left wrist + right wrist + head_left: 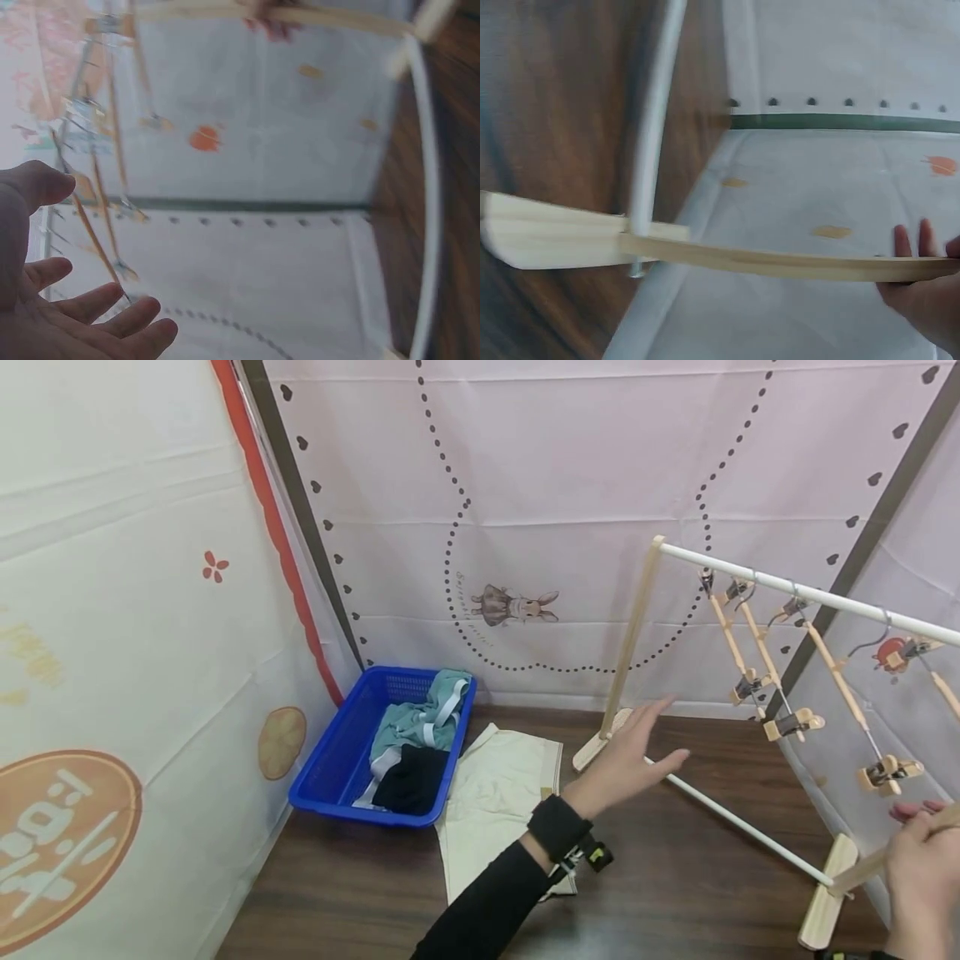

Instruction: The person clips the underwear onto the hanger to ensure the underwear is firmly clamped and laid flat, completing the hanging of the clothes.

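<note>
A small clothes rack with a white top rail (810, 593) and wooden posts stands at the right. My right hand (926, 868) grips its near wooden post (862, 870); in the right wrist view fingers (926, 238) show past the post's edge. My left hand (626, 764) is in the air with fingers spread and holds nothing. In the head view it overlaps the foot of the far post (633, 635). Several wooden clip hangers (836, 681) hang from the rail with no clothes on them. The left wrist view shows the left palm (45, 330) and loosely bent fingers.
A blue basket (330, 752) on the dark wooden floor holds a green garment (412, 727) and a black one (412, 781). Cream trousers (491, 810) lie flat beside it. A white lower bar (750, 818) joins the rack's feet. Printed fabric walls surround the floor.
</note>
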Demonstrator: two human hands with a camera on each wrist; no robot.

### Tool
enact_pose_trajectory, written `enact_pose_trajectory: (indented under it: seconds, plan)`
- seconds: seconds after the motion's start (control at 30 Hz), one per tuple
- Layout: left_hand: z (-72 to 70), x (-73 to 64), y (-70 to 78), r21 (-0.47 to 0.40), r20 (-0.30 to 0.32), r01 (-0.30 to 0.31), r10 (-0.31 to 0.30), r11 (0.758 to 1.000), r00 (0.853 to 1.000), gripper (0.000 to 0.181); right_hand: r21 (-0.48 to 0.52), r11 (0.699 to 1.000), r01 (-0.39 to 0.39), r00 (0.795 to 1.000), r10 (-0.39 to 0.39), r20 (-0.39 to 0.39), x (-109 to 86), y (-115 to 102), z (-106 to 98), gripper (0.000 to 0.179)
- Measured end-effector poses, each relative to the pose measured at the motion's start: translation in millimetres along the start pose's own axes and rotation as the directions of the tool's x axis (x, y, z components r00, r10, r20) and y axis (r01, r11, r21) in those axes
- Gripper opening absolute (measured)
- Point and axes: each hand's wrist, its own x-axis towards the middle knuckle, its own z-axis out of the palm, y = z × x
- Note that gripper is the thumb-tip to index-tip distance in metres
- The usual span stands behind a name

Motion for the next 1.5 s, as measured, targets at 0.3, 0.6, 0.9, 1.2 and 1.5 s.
enact_pose_trajectory:
  seconds: [0.3, 0.6, 0.9, 1.2, 1.5]
  plan:
    - [9.2, 51.8, 43.4, -0.266, 0.033, 0.04, -0.033, 0.963, 0.999, 0.079, 0.034, 0.999, 0.001, 0.999, 0.001, -0.052, 0.0, 1, 9, 0.029]
    - [16.7, 71.5, 63.2, -0.289, 0.065, 0.055, -0.037, 0.956, 0.997, 0.064, 0.033, 0.999, 0.034, 0.995, -0.031, -0.092, -1.8, 2, 10, 0.03]
    - [7.3, 77.5, 76.4, -0.333, 0.014, 0.094, -0.094, 0.938, 0.995, 0.05, 0.022, 1.0, 0.014, 0.995, -0.012, -0.094, -0.7, -1, 9, 0.029]
    - [-0.7, 86.7, 85.3, -0.328, -0.081, 0.175, -0.212, 0.928, 0.974, 0.034, 0.037, 0.998, 0.059, 0.993, -0.055, -0.1, 0.7, 1, 9, 0.028]
    - [-8.0, 92.1, 87.8, -0.189, -0.085, 0.149, -0.167, 0.971, 0.982, 0.024, 0.061, 0.998, 0.0, 0.997, 0.005, -0.081, 0.9, 1, 8, 0.027]
